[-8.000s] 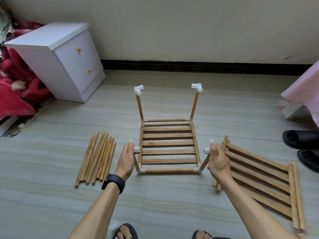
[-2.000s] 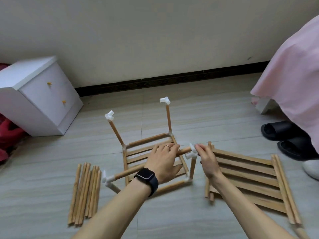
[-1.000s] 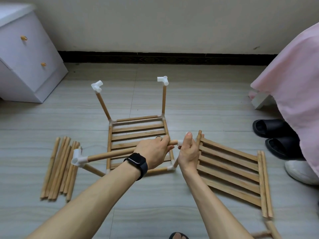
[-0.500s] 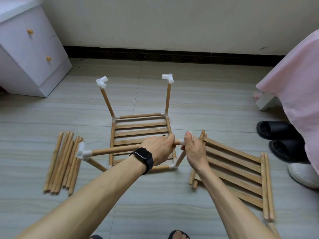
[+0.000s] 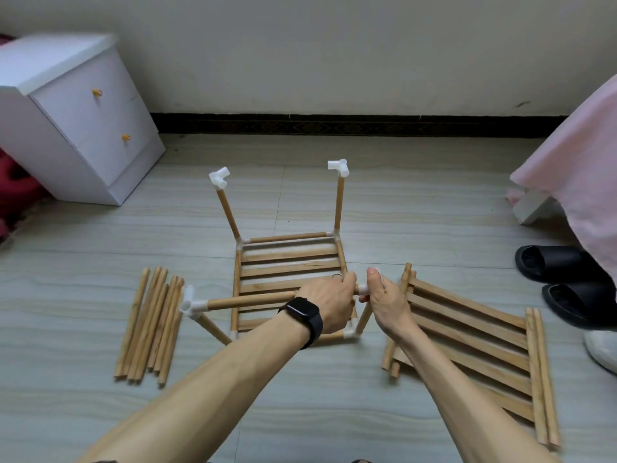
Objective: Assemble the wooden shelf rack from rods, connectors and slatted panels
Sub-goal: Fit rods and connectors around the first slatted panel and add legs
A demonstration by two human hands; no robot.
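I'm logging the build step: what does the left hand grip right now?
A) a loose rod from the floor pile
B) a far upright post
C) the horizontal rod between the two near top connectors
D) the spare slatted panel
C: the left hand curls round the horizontal rod, whose other end sits in the near-left connector; the right hand holds the near-right connector.

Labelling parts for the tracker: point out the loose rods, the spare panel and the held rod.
loose rods (image 5: 148, 324): head view, middle of the bundle.
spare panel (image 5: 467, 339): head view, its middle slats.
held rod (image 5: 250, 299): head view, middle of the bare shaft.
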